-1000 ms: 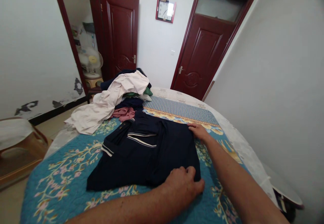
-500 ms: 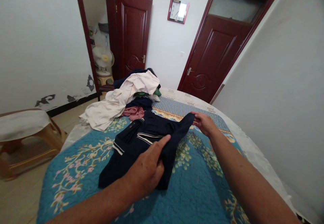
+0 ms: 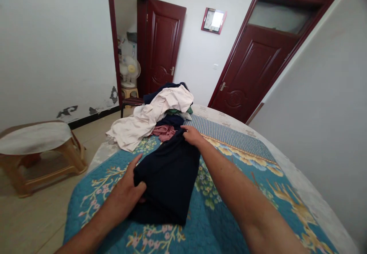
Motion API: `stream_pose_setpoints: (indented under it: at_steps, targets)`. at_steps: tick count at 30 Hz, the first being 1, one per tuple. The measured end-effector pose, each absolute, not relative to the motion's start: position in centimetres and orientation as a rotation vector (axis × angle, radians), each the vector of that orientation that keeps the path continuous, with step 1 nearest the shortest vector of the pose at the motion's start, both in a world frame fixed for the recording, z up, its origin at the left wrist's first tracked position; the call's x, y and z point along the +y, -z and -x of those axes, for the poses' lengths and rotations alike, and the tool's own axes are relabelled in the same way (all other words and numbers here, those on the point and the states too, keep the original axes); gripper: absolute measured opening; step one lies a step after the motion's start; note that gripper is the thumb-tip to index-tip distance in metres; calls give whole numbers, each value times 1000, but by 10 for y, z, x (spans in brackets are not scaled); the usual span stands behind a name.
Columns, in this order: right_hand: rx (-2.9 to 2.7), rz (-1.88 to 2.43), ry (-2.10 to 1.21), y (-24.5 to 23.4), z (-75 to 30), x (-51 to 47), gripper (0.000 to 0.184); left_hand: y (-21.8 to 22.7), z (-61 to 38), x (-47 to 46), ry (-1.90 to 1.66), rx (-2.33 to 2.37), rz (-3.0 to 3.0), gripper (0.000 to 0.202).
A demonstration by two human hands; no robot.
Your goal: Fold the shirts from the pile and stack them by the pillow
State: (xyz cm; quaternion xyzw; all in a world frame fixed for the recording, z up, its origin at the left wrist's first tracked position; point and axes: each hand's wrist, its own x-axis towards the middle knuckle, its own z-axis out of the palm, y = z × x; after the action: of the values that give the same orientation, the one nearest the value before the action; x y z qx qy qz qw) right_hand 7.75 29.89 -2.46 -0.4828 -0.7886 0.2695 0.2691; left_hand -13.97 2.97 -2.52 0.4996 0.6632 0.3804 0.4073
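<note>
Navy garment (image 3: pixel 169 181) lies folded on the floral quilt (image 3: pixel 200 235).

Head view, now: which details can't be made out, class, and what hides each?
All in the head view:
Dark garment, underside: hidden by its own top layer.
Left hand, some fingertips: out of sight at the garment's edge.
Green cloth: partly covered by the white cloth.
Wall clock, time: washed out by glare.
Stool: cut off by the left edge.

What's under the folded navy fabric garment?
Teal flower-patterned quilted cloth shows along the near and right edges of the folded navy fabric garment; whatever lies directly beneath is covered and cannot be seen.
</note>
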Motion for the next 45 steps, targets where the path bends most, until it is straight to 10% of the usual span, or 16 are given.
stream_pose_setpoints:
  at_steps: [6, 17, 31, 39, 45]
  targets:
    - [-2084, 1223, -988, 42, -85, 291, 65, 34, 160, 30, -857, 1567, -1274, 86]
    - [-2041, 1650, -385, 43, -150, 289, 33, 32, 167, 37, -1037, 1604, -1115, 72]
    - [-1755, 1760, -603, 73, -151, 280, 66, 47, 202, 49, -692, 1678, -1536, 72]
    - [-1510, 1655, -791, 72, -146, 265, 52, 15, 191, 156, -528, 1752, -1835, 77]
    - [-1514, 1552, -845, 85, -157, 240, 70, 33, 151, 235, -474, 1739, -1975, 37]
